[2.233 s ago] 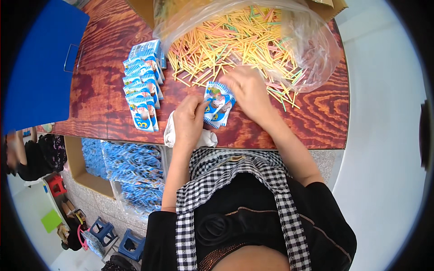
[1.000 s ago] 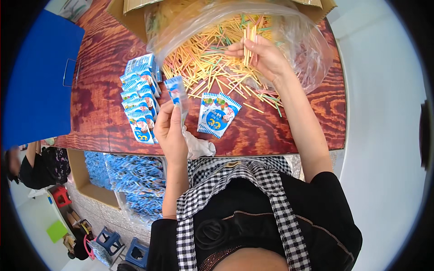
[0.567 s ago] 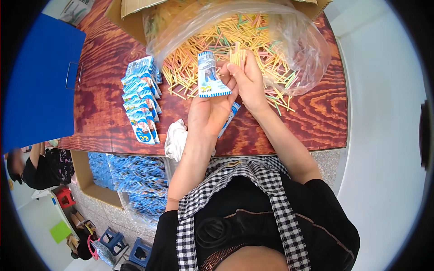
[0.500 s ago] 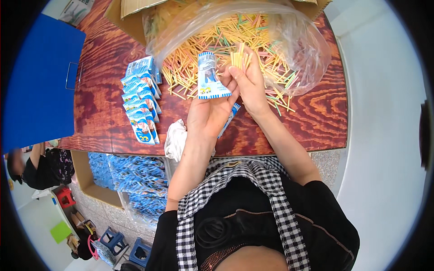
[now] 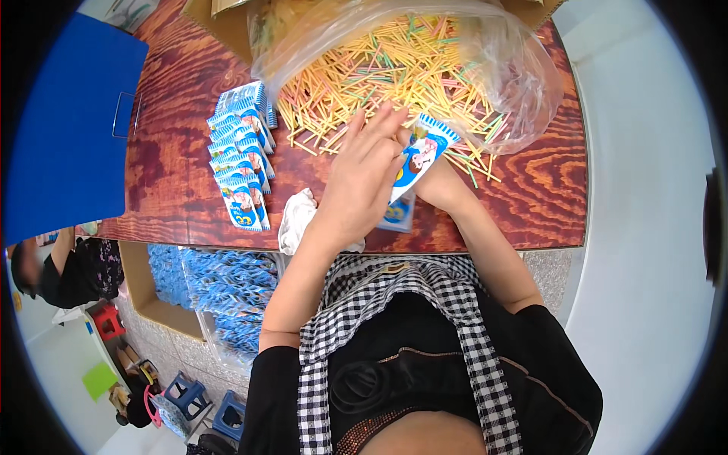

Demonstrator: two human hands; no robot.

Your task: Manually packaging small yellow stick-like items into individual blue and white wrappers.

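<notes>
My left hand (image 5: 360,178) is turned with its back up, fingers stretched toward the pile of sticks. From its thumb side a small blue-and-white printed packet (image 5: 426,155) juts out to the right, apparently gripped by that hand. Behind the packet is my right hand (image 5: 444,182), its fingers mostly hidden, so whatever it holds does not show. Thin yellow, pink and green sticks (image 5: 364,83) lie heaped just beyond both hands, spilling from a clear plastic bag (image 5: 523,114). Below the hands another blue packet (image 5: 397,215) lies on the table, partly covered.
Overlapping packets (image 5: 243,159) form a row on the wooden table (image 5: 171,182). Close to my left wrist is a white cloth (image 5: 297,220). A cardboard box (image 5: 220,30) stands behind, a blue panel (image 5: 68,121) at left. Below sits a box of blue packets (image 5: 231,284); another person (image 5: 68,269) is at far left.
My left hand has rolled from palm up to back up, turning the packet to the right, over my right hand. The sticks held in my right hand are now out of sight.
</notes>
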